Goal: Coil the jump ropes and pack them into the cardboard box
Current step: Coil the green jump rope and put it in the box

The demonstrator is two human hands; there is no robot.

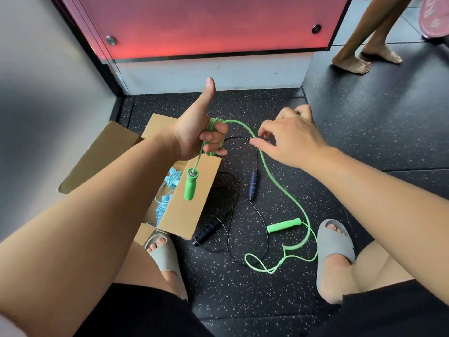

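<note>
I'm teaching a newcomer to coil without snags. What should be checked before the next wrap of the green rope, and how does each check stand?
1. Wraps seated on the left hand: ok, the green rope is wound round its fingers.
2. Right hand feeding the strand: ok, its fingertips pinch it.
3. Floor slack runs straight: not ok, it loops beside the right sandal.
4. Slack free of the black rope: cannot tell, they lie close together.
5. Far green handle unobstructed: ok.
6. Cardboard box open: ok, blue ropes already inside.
</note>
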